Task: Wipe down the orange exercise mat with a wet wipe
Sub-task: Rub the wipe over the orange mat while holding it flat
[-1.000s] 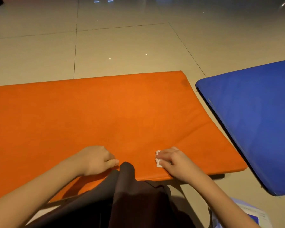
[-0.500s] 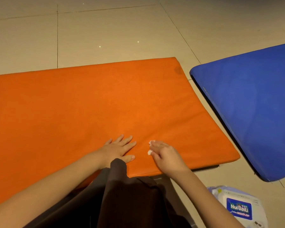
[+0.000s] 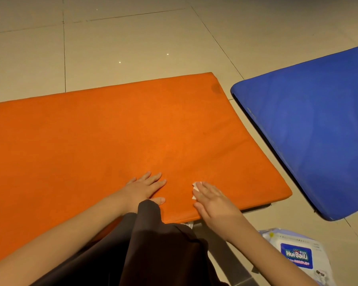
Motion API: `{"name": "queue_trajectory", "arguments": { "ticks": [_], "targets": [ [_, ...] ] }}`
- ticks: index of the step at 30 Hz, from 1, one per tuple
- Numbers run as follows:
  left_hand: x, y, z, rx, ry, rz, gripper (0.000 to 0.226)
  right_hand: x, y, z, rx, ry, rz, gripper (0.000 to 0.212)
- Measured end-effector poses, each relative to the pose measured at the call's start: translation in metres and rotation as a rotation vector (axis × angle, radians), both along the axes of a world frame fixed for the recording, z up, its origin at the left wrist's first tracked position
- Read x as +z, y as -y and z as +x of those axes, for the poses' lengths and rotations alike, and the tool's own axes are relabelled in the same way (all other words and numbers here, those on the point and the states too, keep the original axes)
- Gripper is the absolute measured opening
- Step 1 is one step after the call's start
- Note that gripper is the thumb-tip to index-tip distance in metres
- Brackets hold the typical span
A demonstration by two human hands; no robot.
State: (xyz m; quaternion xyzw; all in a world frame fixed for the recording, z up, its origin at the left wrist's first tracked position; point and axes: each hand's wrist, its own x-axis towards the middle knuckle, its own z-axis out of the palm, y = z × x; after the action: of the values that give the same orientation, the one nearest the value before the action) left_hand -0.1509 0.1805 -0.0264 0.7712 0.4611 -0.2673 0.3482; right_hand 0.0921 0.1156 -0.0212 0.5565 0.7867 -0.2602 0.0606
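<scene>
The orange exercise mat (image 3: 112,141) is laid flat on the tiled floor (image 3: 132,48), and contact is made only close to its near edge. The left hand (image 3: 145,188) is spread flat on the mat with fingers straight and slightly apart. Nothing is held in it, and it is judged to be steadying the mat. Just to the right of it on the mat, the right hand (image 3: 213,201) is laid palm down with fingers extended. The wet wipe (image 3: 195,187) is pressed beneath the fingertips, with only a small crumpled white edge shown beyond them. No curl of the fingers round the wipe is seen, so it seems to be held to the mat by pressure alone.

The task is judged to be at an early stage. No damp sheen or streaks can be made out on the mat, so the area already wiped cannot be told. A dark smudge (image 3: 216,88) is seen near the mat's far right corner and is taken as not yet dealt with. The middle, far edge and left part of the mat are well apart from the wipe and are taken as still to be done.

A blue mat (image 3: 318,131) lies beside the orange mat's right edge, and a pack of wipes (image 3: 298,256) is set on the floor near its near right corner
</scene>
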Motion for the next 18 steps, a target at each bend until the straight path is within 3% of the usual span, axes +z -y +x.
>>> {"name": "queue_trajectory", "arguments": {
  "ticks": [1,3,5,7,9,10,12,14,15,18],
  "targets": [
    [-0.001,-0.001,0.001,-0.007,-0.004,-0.005,0.131,-0.007,-0.008,0.002,-0.027,0.057,0.004,0.086],
    [-0.002,-0.004,0.001,0.000,-0.010,-0.016,0.125,-0.014,-0.023,0.001,-0.145,0.106,-0.014,0.072],
    [0.000,-0.005,0.004,0.011,-0.013,-0.015,0.088,-0.009,-0.021,-0.004,-0.202,-0.005,-0.088,0.064],
    [0.002,-0.009,0.009,0.018,-0.019,0.034,0.068,0.001,-0.001,-0.003,-0.128,-0.076,-0.114,0.077],
    [0.002,-0.013,0.019,0.014,-0.004,0.057,0.067,0.005,0.013,0.006,-0.095,-0.096,-0.096,0.099],
    [0.000,-0.014,0.025,0.000,0.009,0.053,0.067,0.001,0.009,0.013,-0.092,-0.057,-0.088,0.100],
    [-0.007,-0.013,0.034,-0.056,-0.016,0.014,0.075,-0.011,-0.009,0.021,-0.150,0.038,-0.082,0.079],
    [-0.012,-0.012,0.035,-0.080,-0.012,0.002,0.108,-0.013,-0.019,0.014,-0.232,0.013,-0.104,0.066],
    [-0.014,-0.013,0.033,-0.077,-0.006,0.004,0.122,-0.011,-0.015,0.009,-0.233,-0.026,-0.105,0.067],
    [-0.016,-0.014,0.031,-0.078,-0.002,0.017,0.131,-0.004,0.017,0.009,-0.145,-0.126,-0.063,0.094]
  ]
}}
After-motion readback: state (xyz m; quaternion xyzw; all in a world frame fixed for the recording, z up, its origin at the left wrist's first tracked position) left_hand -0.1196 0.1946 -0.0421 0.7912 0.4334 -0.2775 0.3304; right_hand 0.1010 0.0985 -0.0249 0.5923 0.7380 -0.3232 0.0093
